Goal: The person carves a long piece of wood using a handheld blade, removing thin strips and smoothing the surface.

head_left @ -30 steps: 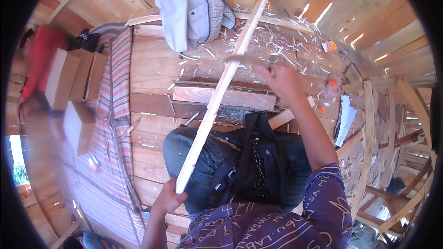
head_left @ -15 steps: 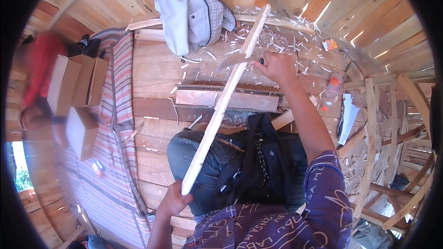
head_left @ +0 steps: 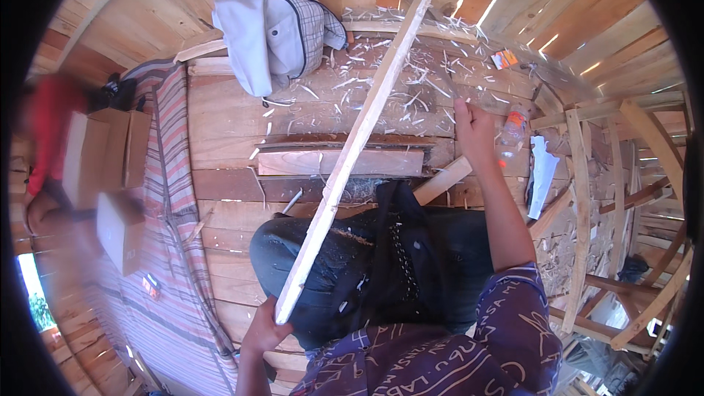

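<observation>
Left hand (head_left: 262,330) gripping wooden slat (head_left: 352,150), right hand (head_left: 473,128) raised

1. The left hand (head_left: 262,331) sits behind the near end of the long wooden slat (head_left: 352,152), so its grip on the wood is mostly hidden.
2. The right hand (head_left: 473,130) has a thin dark tool (head_left: 445,82), too small to identify.
3. The person in red (head_left: 45,148) at the left rim is just a blur.
4. The cardboard boxes (head_left: 110,176) are smeared too.
</observation>
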### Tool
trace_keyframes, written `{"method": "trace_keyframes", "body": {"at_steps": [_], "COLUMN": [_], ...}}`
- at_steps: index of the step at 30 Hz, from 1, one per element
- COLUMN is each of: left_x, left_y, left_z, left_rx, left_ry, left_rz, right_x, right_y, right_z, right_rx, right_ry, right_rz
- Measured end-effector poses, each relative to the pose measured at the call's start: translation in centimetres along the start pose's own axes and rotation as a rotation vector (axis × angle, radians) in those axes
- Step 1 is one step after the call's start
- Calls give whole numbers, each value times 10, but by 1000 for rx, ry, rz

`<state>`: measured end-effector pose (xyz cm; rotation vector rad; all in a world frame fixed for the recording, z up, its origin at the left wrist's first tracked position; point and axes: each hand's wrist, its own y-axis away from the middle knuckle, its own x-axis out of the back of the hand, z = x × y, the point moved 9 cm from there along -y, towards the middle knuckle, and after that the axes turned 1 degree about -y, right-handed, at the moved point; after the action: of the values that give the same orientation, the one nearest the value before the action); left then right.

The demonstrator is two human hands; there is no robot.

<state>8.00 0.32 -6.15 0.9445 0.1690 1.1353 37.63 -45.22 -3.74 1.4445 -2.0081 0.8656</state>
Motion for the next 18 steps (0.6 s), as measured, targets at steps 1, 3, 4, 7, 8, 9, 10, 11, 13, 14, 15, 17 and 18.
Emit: {"method": "trace_keyframes", "body": {"at_steps": [1,3,4,7,8,9,10,11,13,14,15,17,18], "left_x": [-1,0,0,0,0,0,-2,-2,-3,-2,-2,1,0], "left_y": [0,1,1,0,1,2,3,4,7,9,10,16,19], "left_z": [-2,-3,-4,-13,-13,-12,-4,2,6,8,10,15,17], "left_rx": [15,-9,-11,-35,-39,-53,-72,-91,-125,-142,-150,-160,-161], "left_ry": [36,22,-18,-42,-36,-38,-36,-34,-84,-109,-148,-233,-281], "left_rz": [2,15,35,92,128,155,179,204,249,275,297,353,379], "right_x": [-9,-26,-29,-35,-37,-36,-33,-30,-32,-33,-31,-31,-26], "right_y": [8,25,34,55,62,68,74,78,85,88,89,89,89], "right_z": [-3,-22,-27,-22,-13,-4,3,12,28,34,37,30,22], "right_rx": [-9,2,5,-21,-66,-116,-163,-208,-289,-329,-323,-310,-236], "right_ry": [-118,-258,-318,-298,-329,-431,-529,-627,-683,-714,-729,-774,-710], "right_rz": [-7,-42,-58,-100,-112,-82,-49,-16,-39,-52,-46,-40,-26]}}
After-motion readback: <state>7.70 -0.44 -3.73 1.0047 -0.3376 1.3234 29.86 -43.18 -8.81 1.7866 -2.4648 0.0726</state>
